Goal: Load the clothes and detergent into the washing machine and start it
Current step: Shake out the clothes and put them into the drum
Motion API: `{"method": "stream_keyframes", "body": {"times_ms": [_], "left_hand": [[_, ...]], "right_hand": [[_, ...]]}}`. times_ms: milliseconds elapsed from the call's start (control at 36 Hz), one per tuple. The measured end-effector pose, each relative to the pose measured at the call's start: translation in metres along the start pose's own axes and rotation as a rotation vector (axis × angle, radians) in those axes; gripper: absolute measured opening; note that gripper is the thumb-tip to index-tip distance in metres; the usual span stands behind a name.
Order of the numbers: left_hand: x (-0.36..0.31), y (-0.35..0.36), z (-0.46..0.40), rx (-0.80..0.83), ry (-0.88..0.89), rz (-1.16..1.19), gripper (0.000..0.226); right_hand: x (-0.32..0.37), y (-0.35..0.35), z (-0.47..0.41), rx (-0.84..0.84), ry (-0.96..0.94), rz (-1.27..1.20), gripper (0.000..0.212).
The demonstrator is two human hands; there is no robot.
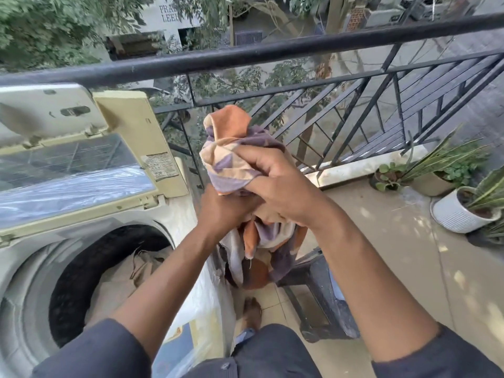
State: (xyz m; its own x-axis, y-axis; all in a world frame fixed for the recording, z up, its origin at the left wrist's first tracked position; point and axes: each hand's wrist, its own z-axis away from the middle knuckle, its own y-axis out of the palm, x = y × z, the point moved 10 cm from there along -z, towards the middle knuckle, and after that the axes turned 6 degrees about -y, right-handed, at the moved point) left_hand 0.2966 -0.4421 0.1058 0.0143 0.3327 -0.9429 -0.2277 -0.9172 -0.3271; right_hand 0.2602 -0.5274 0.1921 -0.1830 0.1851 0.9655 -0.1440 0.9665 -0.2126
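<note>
Both our hands, left (226, 211) and right (275, 186), grip the cloth (231, 156); we bunch it, then drop it left into the drum (109, 268).

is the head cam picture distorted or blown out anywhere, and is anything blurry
Head view: wide-angle lens bends the railing into a curve; daylight is soft and even, with dappled sun patches on the floor at right; glare whitens the plastic film on the open lid; both hands and the patterned cloth are sharp, edges of the frame softer.
</note>
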Motion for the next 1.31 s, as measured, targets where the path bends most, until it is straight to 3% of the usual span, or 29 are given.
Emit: {"method": "stream_keyframes", "body": {"times_ms": [111,278,333,417,444,500,611,667,694,806,917,1000,1056,1194,1306], "left_hand": [[0.005,-0.011,-0.008,-0.089,-0.017,-0.094,0.053],[0.019,-0.015,-0.016,-0.169,-0.058,0.001,0.014],[0.018,-0.019,-0.017,-0.178,-0.068,0.109,0.022],[0.009,-0.028,-0.019,-0.164,-0.046,0.216,0.03],[0.007,-0.03,-0.02,-0.16,-0.042,0.24,0.03],[0.001,-0.033,-0.02,-0.164,-0.045,0.286,0.029],[-0.014,-0.032,-0.016,-0.156,-0.047,0.364,0.015],[-0.022,-0.034,-0.016,-0.164,-0.025,0.378,0.018],[-0.026,-0.036,-0.016,-0.179,-0.004,0.385,0.024],[-0.032,-0.046,-0.017,-0.194,0.018,0.398,0.038],[-0.021,-0.058,-0.019,-0.219,0.024,0.349,0.042],[-0.014,-0.068,-0.021,-0.247,0.032,0.296,0.031],[-0.011,-0.075,-0.021,-0.262,0.053,0.276,0.022],[0.017,-0.078,-0.027,-0.276,-0.019,0.142,0.009],[0.029,-0.063,-0.026,-0.178,-0.137,-0.003,0.021]], "right_hand": [[-0.013,-0.013,0.01,0.005,-0.008,0.029,0.028],[-0.049,-0.046,0.044,-0.126,-0.071,-0.058,0.029],[-0.079,-0.068,0.064,-0.278,0.003,0.076,0.037],[-0.142,-0.091,0.105,-0.48,0.274,0.373,0.039],[-0.165,-0.091,0.116,-0.465,0.379,0.447,0.033],[-0.212,-0.073,0.131,-0.257,0.597,0.515,0.029],[-0.274,-0.019,0.149,0.196,0.844,0.606,0.102],[-0.288,-0.001,0.144,0.246,0.85,0.604,0.114],[-0.295,0.004,0.141,0.218,0.864,0.572,0.108],[-0.316,0.0,0.134,0.046,0.918,0.441,0.041],[-0.316,-0.035,0.141,-0.402,0.987,-0.006,0.024],[-0.294,-0.063,0.146,-0.705,0.895,-0.377,0.034],[-0.269,-0.082,0.142,-0.771,0.785,-0.509,0.032],[-0.181,-0.104,0.098,-0.669,0.457,-0.759,0.034],[-0.107,-0.108,0.069,-0.591,0.183,-0.807,0.037]]}}
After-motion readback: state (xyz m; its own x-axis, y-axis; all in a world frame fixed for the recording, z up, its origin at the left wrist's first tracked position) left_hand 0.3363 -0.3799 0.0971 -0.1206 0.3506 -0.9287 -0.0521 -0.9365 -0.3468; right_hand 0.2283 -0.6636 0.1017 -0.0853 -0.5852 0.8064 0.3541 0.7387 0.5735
